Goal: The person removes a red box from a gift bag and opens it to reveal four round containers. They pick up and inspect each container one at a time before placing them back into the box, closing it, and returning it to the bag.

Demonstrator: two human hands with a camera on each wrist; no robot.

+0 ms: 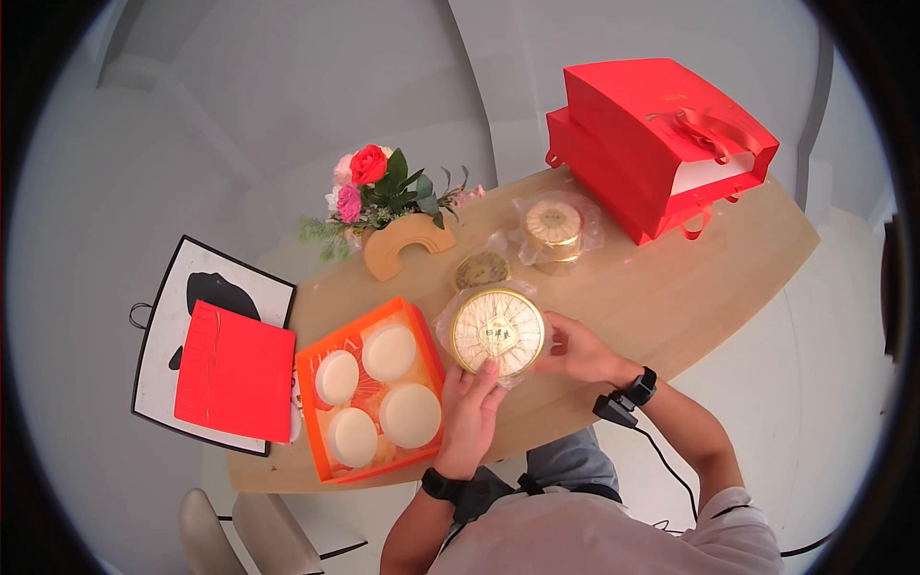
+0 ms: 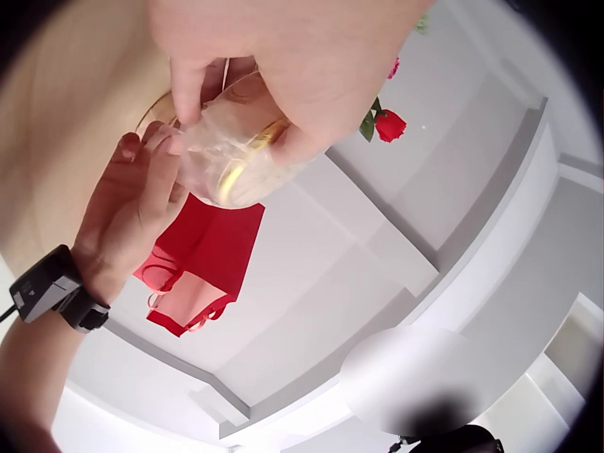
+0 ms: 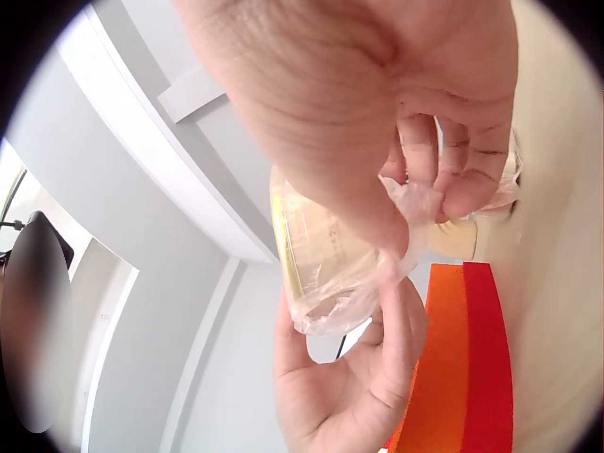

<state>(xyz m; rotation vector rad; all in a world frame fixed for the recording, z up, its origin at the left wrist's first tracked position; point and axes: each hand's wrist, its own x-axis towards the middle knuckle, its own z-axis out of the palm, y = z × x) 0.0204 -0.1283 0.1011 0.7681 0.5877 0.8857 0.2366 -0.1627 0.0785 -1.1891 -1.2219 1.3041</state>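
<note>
A round gold-rimmed tin (image 1: 497, 331) with a pale printed lid is held above the table in front of the body. My left hand (image 1: 470, 412) grips it from below, thumb over the lid's near edge. Clear plastic wrap (image 3: 415, 203) surrounds the tin and bunches at its side. In the right wrist view, my right hand (image 3: 453, 142) pinches the loose wrap between thumb and fingers. Just beyond the held tin lies another round wrapped tin (image 1: 482, 271). Farther back, wrapped tins (image 1: 554, 218) stand in a stack.
An open orange box (image 1: 428, 331) with several white round pieces (image 1: 389, 352) stands left of my hands. Red gift bags (image 1: 661, 144) are at the back right. Flowers in a wooden arch holder (image 1: 407, 242) stand behind. A red card (image 1: 235, 374) lies on a black-framed board (image 1: 158, 369).
</note>
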